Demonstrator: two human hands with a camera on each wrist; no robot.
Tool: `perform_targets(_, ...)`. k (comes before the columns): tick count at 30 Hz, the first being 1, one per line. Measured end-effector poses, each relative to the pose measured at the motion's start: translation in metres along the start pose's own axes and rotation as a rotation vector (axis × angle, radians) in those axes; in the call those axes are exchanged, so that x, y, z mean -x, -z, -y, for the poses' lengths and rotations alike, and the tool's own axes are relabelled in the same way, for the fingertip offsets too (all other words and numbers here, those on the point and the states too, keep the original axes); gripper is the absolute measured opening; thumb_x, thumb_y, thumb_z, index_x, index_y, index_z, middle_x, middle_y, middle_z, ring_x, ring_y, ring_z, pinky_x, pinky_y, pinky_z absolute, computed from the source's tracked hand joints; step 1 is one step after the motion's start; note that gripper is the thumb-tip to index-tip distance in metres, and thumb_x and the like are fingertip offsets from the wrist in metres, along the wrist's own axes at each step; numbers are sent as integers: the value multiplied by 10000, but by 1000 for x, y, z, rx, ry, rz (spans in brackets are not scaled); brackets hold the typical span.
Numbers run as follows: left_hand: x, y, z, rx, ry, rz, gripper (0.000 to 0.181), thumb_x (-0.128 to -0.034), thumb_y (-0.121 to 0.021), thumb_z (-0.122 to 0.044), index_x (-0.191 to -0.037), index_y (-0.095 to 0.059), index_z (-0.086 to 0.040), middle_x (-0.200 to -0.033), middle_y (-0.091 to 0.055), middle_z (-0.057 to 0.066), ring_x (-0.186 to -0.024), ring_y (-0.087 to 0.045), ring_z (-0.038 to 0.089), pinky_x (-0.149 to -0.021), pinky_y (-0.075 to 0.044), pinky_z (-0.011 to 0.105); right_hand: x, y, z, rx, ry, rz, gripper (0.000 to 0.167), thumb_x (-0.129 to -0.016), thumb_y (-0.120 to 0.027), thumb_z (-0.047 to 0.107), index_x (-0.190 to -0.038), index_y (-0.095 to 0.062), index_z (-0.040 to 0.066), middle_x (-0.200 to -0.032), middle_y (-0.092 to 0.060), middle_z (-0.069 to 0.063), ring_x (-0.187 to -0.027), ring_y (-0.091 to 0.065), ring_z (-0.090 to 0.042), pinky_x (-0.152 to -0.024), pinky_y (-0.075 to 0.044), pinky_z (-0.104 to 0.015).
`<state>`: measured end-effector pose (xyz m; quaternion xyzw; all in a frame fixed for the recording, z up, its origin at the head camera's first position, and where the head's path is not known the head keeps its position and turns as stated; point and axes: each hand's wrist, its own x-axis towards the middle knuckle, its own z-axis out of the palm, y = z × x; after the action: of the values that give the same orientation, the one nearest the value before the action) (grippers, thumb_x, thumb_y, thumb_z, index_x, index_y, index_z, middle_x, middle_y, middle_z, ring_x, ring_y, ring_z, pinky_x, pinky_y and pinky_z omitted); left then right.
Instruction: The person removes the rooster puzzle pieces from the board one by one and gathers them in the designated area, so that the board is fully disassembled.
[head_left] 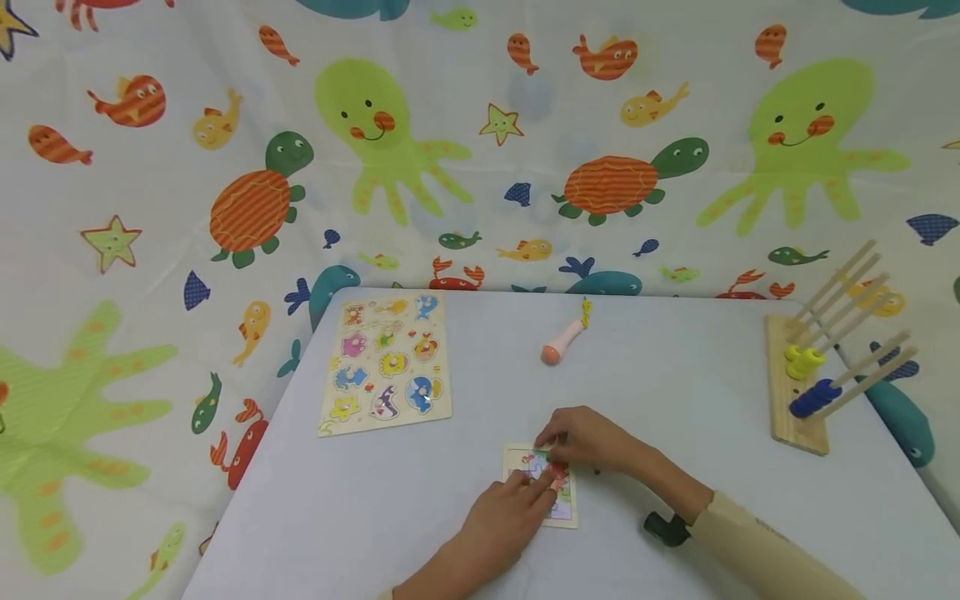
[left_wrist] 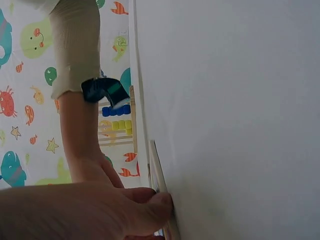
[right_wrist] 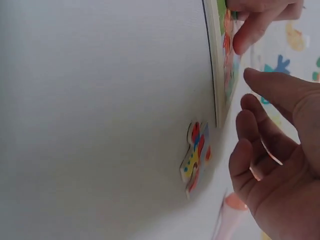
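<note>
A small framed puzzle (head_left: 574, 508) with coloured pieces lies at the table's near middle. My left hand (head_left: 504, 523) rests over its left side, fingers extended onto the pieces; in the left wrist view the thumb of this hand (left_wrist: 100, 212) lies at the frame's edge (left_wrist: 160, 172). At the far right corner is my right hand (head_left: 588, 437). The right wrist view has this hand (right_wrist: 280, 145) beside the frame (right_wrist: 216, 75), fingers loosely bent and holding nothing. Loose joined-looking puzzle pieces (right_wrist: 194, 157) lie near it; the head view mostly hides them behind the right hand.
A wooden board with sea-animal pieces (head_left: 397, 367) lies at the back left. A pink-handled toy (head_left: 567, 337) is at the back middle. A wooden peg stand (head_left: 798, 425) with yellow and blue beads stands at the right. A patterned cloth (head_left: 465, 167) hangs behind the table.
</note>
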<state>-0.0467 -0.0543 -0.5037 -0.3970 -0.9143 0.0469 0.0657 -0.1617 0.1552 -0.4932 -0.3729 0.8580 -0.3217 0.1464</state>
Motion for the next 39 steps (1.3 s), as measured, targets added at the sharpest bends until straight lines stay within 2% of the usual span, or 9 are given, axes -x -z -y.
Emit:
perform_targets(5,-4,-1,-4,-40,-8,-9,405,-939,-670,-231,-1324,-550,-202,-1440,-517,-40,-1124,-498,203,-681,-501,294,-10,-2,0,78,38,71,244,-888,-721,88,-1096,-767,206,-950,-612,130,-842,-539,-36,-765,-474,-257)
perform_targets(11,-5,5,-4,-52,0,74,454,-947,-664,-239,-1377,-520,-211,-1482,-471,-52,-1149,-473,198,-754,-515,328,-16,-2,-1,115,43,121,277,-893,-712,77,-1117,-760,233,-978,-596,147,-883,-542,-29,-808,-474,-264)
perform_targets(14,-5,7,-4,-57,4,87,478,-934,-679,-232,-1384,-518,-213,-1483,-470,-55,-1153,-469,197,-764,-515,334,-18,-2,0,138,53,130,295,-889,-701,48,-1109,-761,234,-987,-591,142,-884,-539,-31,-810,-475,-263)
perform_targets(21,-5,9,-4,-43,5,61,494,-898,-716,-217,-1355,-529,-208,-1452,-501,-61,-1098,-474,183,-727,-513,318,-17,-1,5,202,90,146,288,-912,-666,31,-1105,-749,228,-1038,-582,130,-931,-534,-54,-848,-475,-268)
perform_targets(27,-5,9,-4,-36,15,101,521,-887,-729,-239,-1359,-507,-233,-1462,-481,-80,-1070,-453,182,-724,-483,303,-18,-4,8,244,147,129,283,-907,-681,21,-1090,-722,232,-1050,-585,95,-938,-526,-72,-835,-471,-256)
perform_targets(34,-6,9,-6,-31,27,148,664,-792,-817,-291,-1368,-493,-231,-1491,-444,-74,-1067,-446,188,-691,-441,299,-19,-6,11,286,125,153,297,-912,-684,21,-1095,-689,255,-1034,-556,96,-935,-496,-67,-823,-462,-219)
perform_targets(39,-8,10,-6,-31,31,152,625,-796,-811,-284,-1341,-511,-229,-1471,-464,-76,-1028,-448,192,-632,-415,288,-19,-6,14,275,121,154,308,-908,-674,-9,-1090,-676,240,-1002,-534,91,-916,-477,-73,-803,-455,-211)
